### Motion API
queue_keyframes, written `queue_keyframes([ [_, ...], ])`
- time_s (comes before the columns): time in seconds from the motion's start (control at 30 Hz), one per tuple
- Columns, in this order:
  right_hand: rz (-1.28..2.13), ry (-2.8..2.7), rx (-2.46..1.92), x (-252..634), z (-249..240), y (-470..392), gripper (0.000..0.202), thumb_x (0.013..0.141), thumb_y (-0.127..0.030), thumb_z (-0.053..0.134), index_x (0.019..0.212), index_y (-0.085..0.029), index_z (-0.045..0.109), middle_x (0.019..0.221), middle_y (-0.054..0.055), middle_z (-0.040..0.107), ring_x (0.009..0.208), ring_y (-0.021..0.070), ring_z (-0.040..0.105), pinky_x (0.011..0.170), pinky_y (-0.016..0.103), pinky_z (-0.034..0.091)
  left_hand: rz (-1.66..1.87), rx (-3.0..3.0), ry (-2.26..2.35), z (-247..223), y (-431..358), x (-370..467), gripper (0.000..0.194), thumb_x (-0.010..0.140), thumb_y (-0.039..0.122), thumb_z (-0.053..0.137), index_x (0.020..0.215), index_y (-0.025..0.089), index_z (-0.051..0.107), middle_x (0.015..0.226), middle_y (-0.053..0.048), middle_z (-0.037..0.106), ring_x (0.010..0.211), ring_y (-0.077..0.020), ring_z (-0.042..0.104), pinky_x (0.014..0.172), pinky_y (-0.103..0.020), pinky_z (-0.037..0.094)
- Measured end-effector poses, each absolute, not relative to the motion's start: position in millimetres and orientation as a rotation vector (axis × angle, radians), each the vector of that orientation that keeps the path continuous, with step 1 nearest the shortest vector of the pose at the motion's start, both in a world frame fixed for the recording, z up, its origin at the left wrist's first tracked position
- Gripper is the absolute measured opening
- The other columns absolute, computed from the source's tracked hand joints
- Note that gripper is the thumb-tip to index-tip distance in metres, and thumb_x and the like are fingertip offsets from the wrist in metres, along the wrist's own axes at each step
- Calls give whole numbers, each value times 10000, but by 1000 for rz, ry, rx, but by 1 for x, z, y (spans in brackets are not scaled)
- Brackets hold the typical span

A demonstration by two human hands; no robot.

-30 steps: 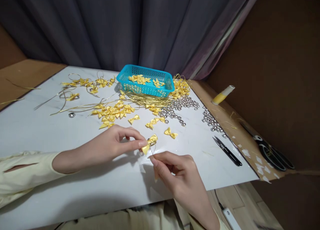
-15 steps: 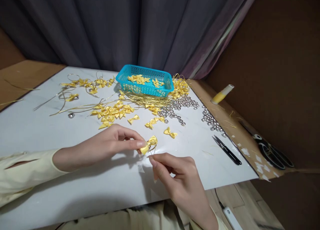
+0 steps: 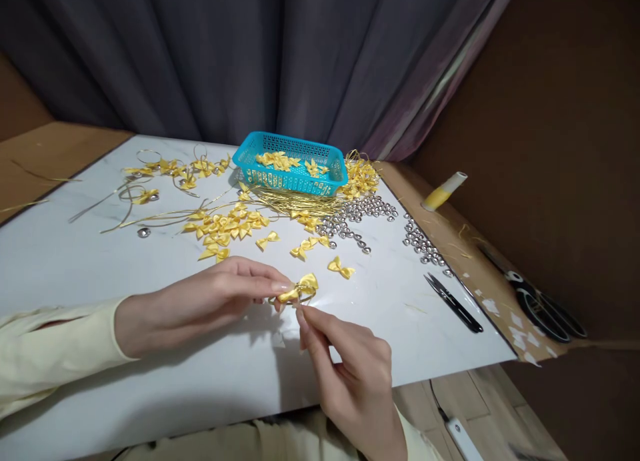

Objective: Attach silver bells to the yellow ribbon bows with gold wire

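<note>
My left hand [image 3: 215, 301] pinches a yellow satin bow [image 3: 307, 285] between thumb and fingers above the white tabletop. Thin gold cord loops round the bow's middle. Just below the bow, the thumb and forefinger of my right hand [image 3: 350, 374] are pressed together on the gold cord, whose end is hidden by the fingertips. Beyond my hands lie a pile of yellow bows [image 3: 225, 226] and a single bow [image 3: 341, 267]. Small silver bells [image 3: 370, 209] are spread to the right of the pile.
A blue basket [image 3: 293, 186] with bows inside stands at the back, gold cords [image 3: 295, 203] in front of it. Strung bows [image 3: 187, 179] lie back left. At right are black snips [image 3: 454, 304], scissors [image 3: 543, 309] and a yellow-and-white tube [image 3: 444, 191].
The bow has tilted and turned in my left fingers, with more gold cord showing across it. My right hand has shifted slightly left, its fingertips now closer beneath the bow.
</note>
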State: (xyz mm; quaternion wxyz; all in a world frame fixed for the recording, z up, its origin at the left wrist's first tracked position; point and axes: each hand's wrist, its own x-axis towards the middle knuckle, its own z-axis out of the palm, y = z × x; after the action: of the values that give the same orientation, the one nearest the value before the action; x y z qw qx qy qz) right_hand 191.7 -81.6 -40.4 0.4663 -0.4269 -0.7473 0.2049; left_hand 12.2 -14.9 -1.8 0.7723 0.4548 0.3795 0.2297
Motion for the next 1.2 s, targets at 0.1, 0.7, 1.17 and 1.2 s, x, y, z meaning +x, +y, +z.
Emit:
queue_keyframes([
  [0.1, 454, -1813, -1034, 188, -42, -84, 201, 878, -45, 478, 955, -120, 649, 636, 30, 613, 536, 122, 562, 551, 225, 476, 475, 984, 801, -2, -18, 13, 148, 802, 279, 661, 698, 197, 727, 726, -8, 694, 712, -151, 622, 659, -227, 499],
  [0.7, 744, -1722, -1098, 190, -37, -75, 181, 898, -90, 471, 837, -169, 622, 609, -7, 623, 536, 105, 579, 536, 191, 463, 616, 1777, 827, 4, -23, 8, 244, 913, 299, 531, 752, 200, 685, 801, -17, 621, 821, -159, 534, 786, -263, 450],
  [1.17, 848, -1804, -1125, 193, -35, -77, 171, 941, -124, 442, 926, -181, 603, 687, -9, 651, 599, 106, 621, 608, 193, 492, 671, 2052, 816, 1, -19, 7, 224, 929, 252, 496, 775, 199, 650, 786, -10, 615, 829, -161, 519, 814, -272, 396],
  [1.2, 864, -1828, -1139, 195, -34, -78, 162, 947, -132, 442, 980, -188, 591, 758, 1, 677, 652, 111, 645, 644, 196, 506, 690, 2135, 830, 1, -19, 6, 226, 930, 246, 489, 773, 197, 644, 776, -12, 614, 837, -167, 514, 828, -285, 379],
])
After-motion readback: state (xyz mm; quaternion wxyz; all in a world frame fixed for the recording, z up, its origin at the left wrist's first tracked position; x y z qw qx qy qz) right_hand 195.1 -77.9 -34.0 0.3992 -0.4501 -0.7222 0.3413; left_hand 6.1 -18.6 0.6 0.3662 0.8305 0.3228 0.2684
